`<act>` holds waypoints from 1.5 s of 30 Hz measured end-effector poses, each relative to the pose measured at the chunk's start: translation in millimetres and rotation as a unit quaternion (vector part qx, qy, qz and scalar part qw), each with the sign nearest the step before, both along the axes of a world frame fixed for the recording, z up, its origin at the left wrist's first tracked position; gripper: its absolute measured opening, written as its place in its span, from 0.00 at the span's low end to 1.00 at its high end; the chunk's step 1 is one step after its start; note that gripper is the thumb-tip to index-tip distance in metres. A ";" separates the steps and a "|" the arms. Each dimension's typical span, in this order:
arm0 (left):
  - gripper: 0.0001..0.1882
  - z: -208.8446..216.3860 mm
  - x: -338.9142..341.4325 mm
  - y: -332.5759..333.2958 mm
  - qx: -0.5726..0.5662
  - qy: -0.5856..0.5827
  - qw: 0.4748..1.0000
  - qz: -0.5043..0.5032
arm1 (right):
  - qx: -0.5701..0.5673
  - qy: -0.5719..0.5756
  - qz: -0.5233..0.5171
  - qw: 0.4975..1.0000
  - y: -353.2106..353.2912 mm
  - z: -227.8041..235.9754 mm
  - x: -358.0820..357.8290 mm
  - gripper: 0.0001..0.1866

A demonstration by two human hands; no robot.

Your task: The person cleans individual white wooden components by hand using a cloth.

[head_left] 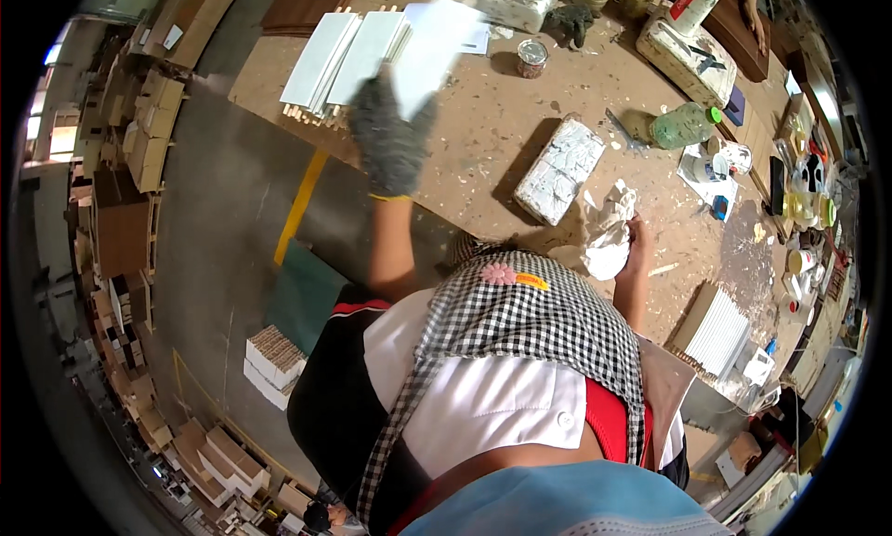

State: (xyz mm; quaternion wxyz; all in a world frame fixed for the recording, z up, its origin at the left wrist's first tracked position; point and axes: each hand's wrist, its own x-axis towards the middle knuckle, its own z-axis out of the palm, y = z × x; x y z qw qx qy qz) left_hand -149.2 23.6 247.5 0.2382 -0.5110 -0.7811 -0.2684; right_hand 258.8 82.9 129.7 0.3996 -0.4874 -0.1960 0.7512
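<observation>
The table (455, 160) runs from the top of the frame down to the right. At its upper left edge lie two piles of thin white panels, a left pile (319, 62) and a right pile (369, 57), close side by side, with pale wooden strips (305, 117) poking out at the lower edges. These look like the share already laid down, though I cannot count the layers or tell whether every panel has been finished. A stack of white slats (714, 332) stands at the lower right; whether it belongs to the same work is unclear.

The panel (433, 53) in hand is at upper centre-left, just right of the piles, blurred. It seems part-way through handling: I cannot tell whether it rests on something or is lifted, so its placing may yet be left to do. The left hand (391, 141), gloved in grey, grips its lower end between thumb and fingers, opened only about as far as the panel needs.

A white-coated block (559, 170) sits near the centre. Right of centre and lower, a crumpled white rag (609, 231) is held by the bare right hand (637, 249), fingers curled at its right side, partly hidden. No panel touches the rag.
</observation>
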 end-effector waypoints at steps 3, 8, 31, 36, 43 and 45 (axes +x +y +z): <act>0.43 4.0 -48.0 -15.5 0.006 0.062 0.995 0.083 | -0.016 -0.003 0.033 0.999 -2.3 -0.2 0.7 0.23; 0.34 -0.3 -71.0 -18.3 -0.033 0.085 0.992 0.092 | 0.014 -0.029 0.006 0.999 -20.3 7.3 22.4 0.22; 0.21 8.2 77.9 37.8 0.038 0.156 0.967 -0.199 | 0.057 -0.880 -0.094 0.463 -111.7 -23.0 220.2 0.20; 0.30 -21.7 122.3 42.3 -0.038 -0.153 0.932 -0.325 | -0.014 -0.875 -0.080 0.476 -101.5 -16.4 233.2 0.19; 0.54 -163.5 150.2 48.1 -0.347 -0.135 0.894 -0.250 | -0.065 -0.864 -0.027 0.498 -88.3 -1.8 236.6 0.15; 0.57 -173.7 151.8 52.9 -0.300 -0.287 0.849 -0.328 | -0.071 -0.861 -0.021 0.504 -88.0 1.7 239.6 0.13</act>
